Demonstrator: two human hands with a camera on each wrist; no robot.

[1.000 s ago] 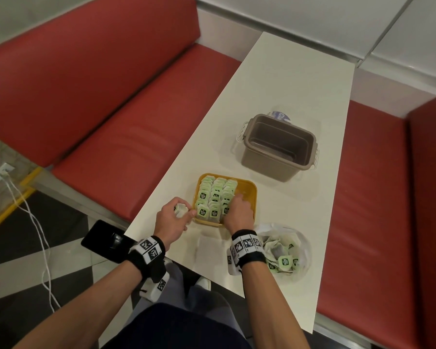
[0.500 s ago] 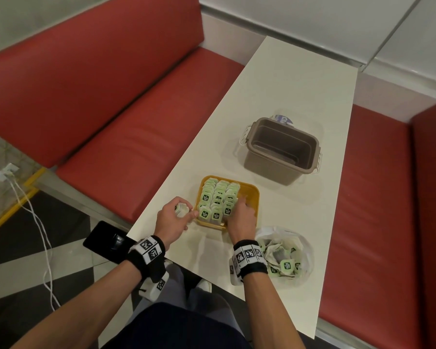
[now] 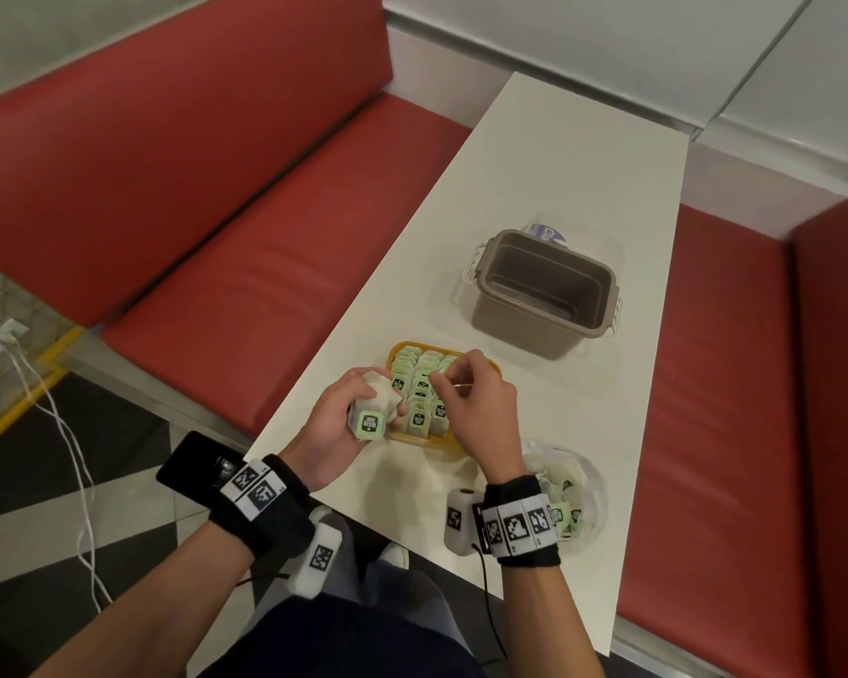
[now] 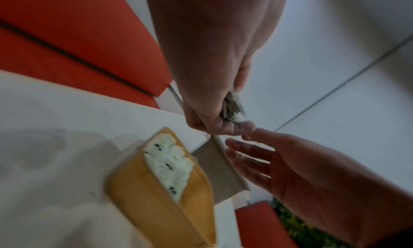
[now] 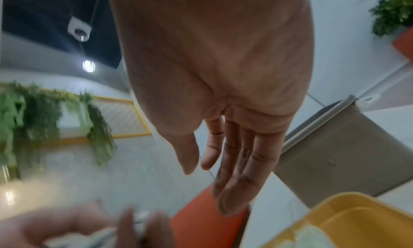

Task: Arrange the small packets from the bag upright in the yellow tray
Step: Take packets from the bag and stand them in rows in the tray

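The left hand (image 3: 351, 418) has its grip clamped on a small stack of packets (image 3: 370, 415) just left of the yellow tray (image 3: 494, 371) — green label facing up toward the head camera, long axis running from palm toward the tray. The right hand (image 3: 476, 403) hovers over the tray's right side with fingers (image 5: 234, 163) loosely extended, holding nothing I can make out. Judged from here, the next packet should be peeled off singly, turned on its short edge and slid into the tray's bare right part — label matching the filled rows. More packets sit in the bag (image 3: 571, 501) on the tabletop (image 3: 583, 178).
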